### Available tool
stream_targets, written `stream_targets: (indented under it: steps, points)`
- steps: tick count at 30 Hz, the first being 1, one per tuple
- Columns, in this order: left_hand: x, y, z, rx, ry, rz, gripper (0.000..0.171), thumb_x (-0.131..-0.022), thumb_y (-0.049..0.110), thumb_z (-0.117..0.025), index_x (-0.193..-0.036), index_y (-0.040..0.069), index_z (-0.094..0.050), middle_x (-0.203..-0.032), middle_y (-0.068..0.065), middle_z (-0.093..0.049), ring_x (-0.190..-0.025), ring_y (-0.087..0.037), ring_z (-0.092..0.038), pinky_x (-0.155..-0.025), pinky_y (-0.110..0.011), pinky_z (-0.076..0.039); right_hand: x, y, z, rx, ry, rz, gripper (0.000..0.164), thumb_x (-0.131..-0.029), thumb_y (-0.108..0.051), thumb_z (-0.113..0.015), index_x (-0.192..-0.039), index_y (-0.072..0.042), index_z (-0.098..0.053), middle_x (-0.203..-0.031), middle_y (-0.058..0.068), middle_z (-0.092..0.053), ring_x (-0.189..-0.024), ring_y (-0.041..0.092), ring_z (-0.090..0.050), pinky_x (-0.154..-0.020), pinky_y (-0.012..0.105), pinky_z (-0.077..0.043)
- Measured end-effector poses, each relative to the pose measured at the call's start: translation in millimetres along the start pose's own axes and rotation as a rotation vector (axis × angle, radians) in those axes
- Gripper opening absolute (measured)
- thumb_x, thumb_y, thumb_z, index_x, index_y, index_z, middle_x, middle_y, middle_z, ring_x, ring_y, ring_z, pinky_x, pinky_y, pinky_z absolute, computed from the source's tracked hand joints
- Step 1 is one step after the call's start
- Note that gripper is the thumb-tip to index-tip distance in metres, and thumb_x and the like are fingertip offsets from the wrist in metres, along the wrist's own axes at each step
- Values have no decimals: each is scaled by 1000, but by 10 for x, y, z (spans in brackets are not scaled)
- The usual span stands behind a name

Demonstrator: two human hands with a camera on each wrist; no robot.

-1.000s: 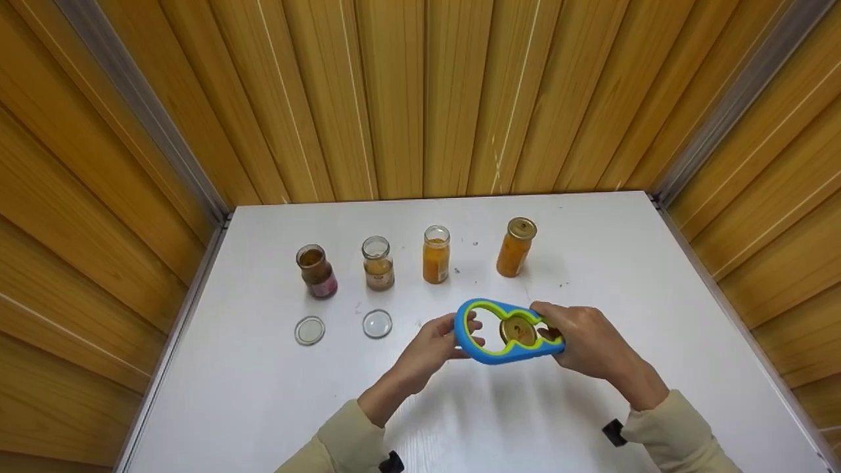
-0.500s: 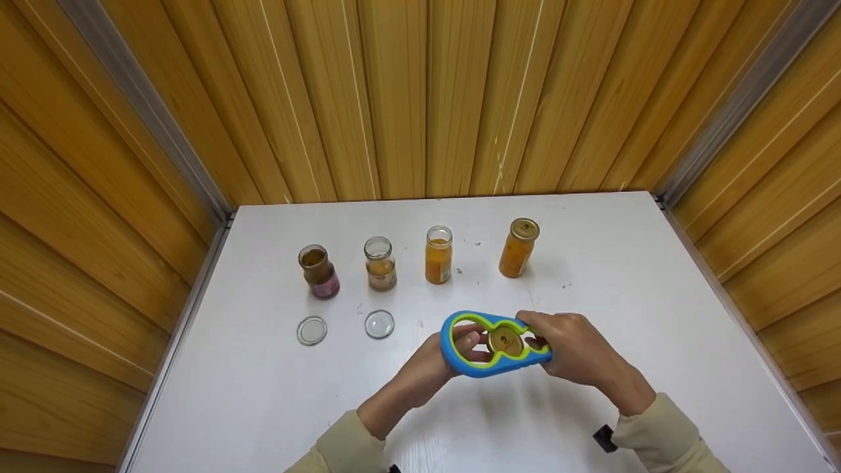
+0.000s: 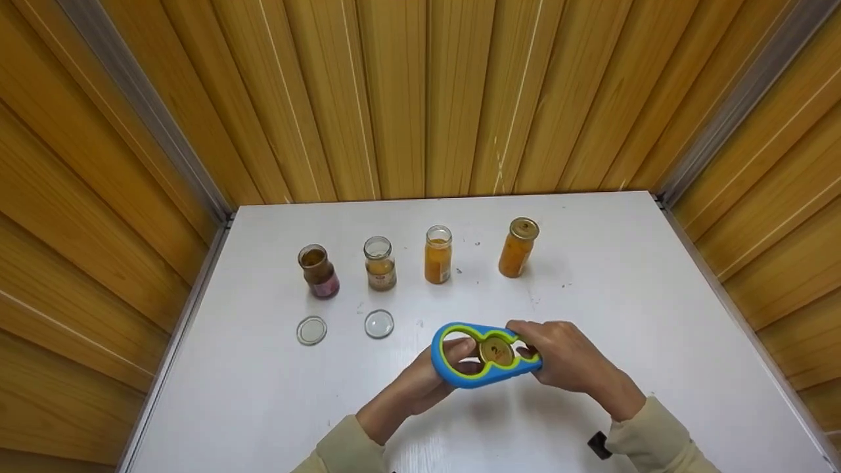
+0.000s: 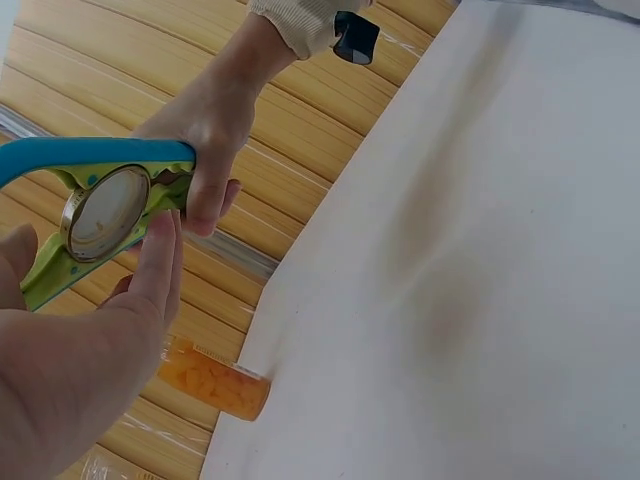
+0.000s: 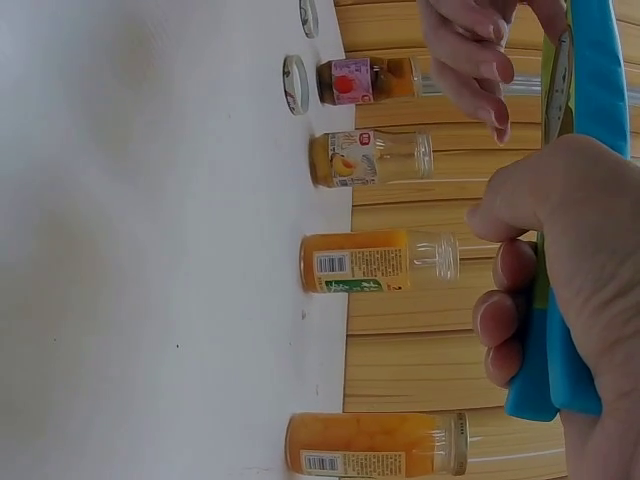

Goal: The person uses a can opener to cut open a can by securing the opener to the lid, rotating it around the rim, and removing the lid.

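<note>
My right hand [image 3: 562, 355] grips the narrow end of a blue and lime-green jar opener [image 3: 439, 360], held above the white table. A gold lid [image 3: 497, 351] sits wedged in the opener's middle opening; its pale underside shows in the left wrist view. At the opener's wide end is my left hand [image 3: 417, 387], its thumb seen through the large loop close to the lid's edge. The left fingers [image 4: 158, 262] extend rather straight under the opener, tips overlapping its green lining beside the lid. In the right wrist view those fingers hang loosely apart below the opener.
Along the back stand three uncapped jars: a dark one [image 3: 322, 281], a pale one [image 3: 381, 276] and an orange one [image 3: 437, 266]. Farther right is an orange jar with its gold lid on [image 3: 517, 255]. Two loose lids, one left [image 3: 311, 330] and one right [image 3: 379, 324], lie in front.
Both hands and the opener with the lid have moved left and nearer to the body. The left hand has shifted farther under the opener, its thumb now near the lid. The jars stay put.
</note>
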State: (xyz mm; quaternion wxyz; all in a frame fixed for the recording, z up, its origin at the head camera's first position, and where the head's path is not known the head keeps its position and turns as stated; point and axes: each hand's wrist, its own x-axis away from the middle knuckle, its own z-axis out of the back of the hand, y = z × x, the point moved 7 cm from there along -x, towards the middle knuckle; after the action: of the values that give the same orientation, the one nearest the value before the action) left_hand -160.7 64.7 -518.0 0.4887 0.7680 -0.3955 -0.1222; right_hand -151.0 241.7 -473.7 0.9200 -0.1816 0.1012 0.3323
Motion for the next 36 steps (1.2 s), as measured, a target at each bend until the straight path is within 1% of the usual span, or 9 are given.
stream_targets:
  steps: [7, 11, 14, 20, 27, 33, 36]
  points:
    - [19, -66, -38, 25, -21, 25, 53, -102, 45, -61, -134, 4, -63, -123, -14, -68, -110, -26, -68, -101, -39, -54, 20, -10, -63, -31, -29, -20, 64, -69, 0, -91, -124, -14, -62, -95, -9, -72, -70, 2, -59, -66, 27, -57]
    - [27, -80, -73, 30, -44, 11, 54, -104, 44, -58, -135, 1, -63, -121, -14, -69, -111, -26, -69, -102, -41, -53, 30, -23, -92, -51, -33, -22, 63, -70, 0, -91, -125, -15, -62, -97, -8, -73, -71, 1, -59, -67, 27, -57]
    - [34, -82, -87, 34, -57, -4, 53, -104, 42, -58, -135, -1, -63, -120, -14, -70, -108, -24, -69, -101, -40, -53, 35, -34, -107, -56, -28, -15, 62, -71, -1, -90, -125, -15, -62, -96, -8, -72, -70, 1, -57, -66, 26, -56]
    - [47, -108, -94, 69, -72, 2, 51, -104, 41, -60, -135, 0, -63, -121, -14, -69, -108, -24, -69, -102, -40, -53, 44, -46, -133, -55, -16, -3, 63, -71, -2, -90, -126, -15, -62, -99, -9, -73, -72, 1, -58, -65, 26, -56]
    - [45, -135, -78, 59, -56, 0, 50, -103, 38, -61, -132, -2, -64, -118, -14, -71, -105, -23, -71, -101, -39, -54, 50, -60, -120, -48, 6, 4, 65, -70, -2, -89, -127, -16, -62, -92, -15, -67, -70, 0, -54, -63, 25, -53]
    - [41, -155, -56, 61, -50, 16, 46, -103, 33, -62, -134, -1, -63, -116, -12, -73, -104, -19, -69, -98, -34, -54, 61, -62, -129, -45, 4, -10, 68, -71, -6, -91, -132, -16, -62, -94, -15, -67, -74, 1, -56, -66, 27, -54]
    - [38, -160, -45, 52, -38, 13, 44, -103, 29, -63, -133, -3, -63, -116, -12, -72, -103, -18, -68, -96, -32, -54, 66, -62, -134, -45, -1, -17, 69, -71, -7, -92, -132, -16, -62, -95, -14, -68, -74, 1, -56, -67, 27, -54]
